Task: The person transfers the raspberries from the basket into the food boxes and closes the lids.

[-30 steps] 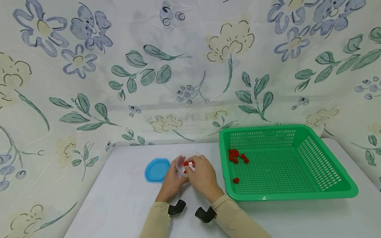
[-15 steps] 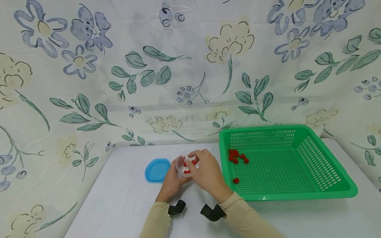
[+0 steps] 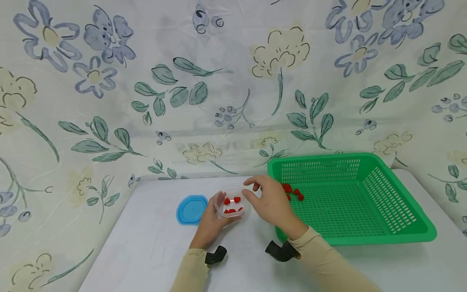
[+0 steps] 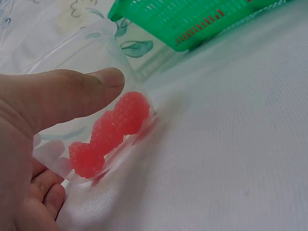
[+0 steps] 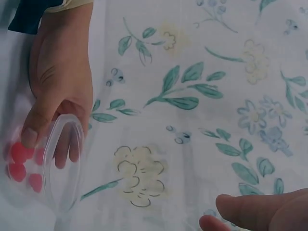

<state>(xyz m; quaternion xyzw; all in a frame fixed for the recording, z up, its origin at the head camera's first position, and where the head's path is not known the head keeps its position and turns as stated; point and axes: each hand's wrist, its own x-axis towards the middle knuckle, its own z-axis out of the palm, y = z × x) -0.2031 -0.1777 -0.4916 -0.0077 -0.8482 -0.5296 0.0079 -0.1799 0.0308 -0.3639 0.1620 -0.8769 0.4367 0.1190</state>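
Note:
My left hand point(image 3: 215, 223) grips a clear plastic tub point(image 3: 219, 207), thumb on one side and fingers around the other. Several red raspberries point(image 4: 107, 132) lie inside; through the wall in the left wrist view they cluster along its bottom. My right hand point(image 3: 271, 200) is off the tub, between it and the green basket point(image 3: 328, 242), fingers loosely bent with nothing between them. In the right wrist view only its fingertips point(image 5: 245, 209) show at the lower right. More raspberries point(image 3: 297, 192) sit in the basket's left part, some hidden behind the right hand.
A blue lid point(image 3: 191, 209) lies on the white table point(image 3: 146, 243) to the left of the tub. The large slotted basket takes up the table's right side. A floral cloth point(image 3: 219, 89) hangs behind the table.
My right hand has let go of a raspberry in the tub and moved right, toward the basket. My left hand holds the tub in the same place.

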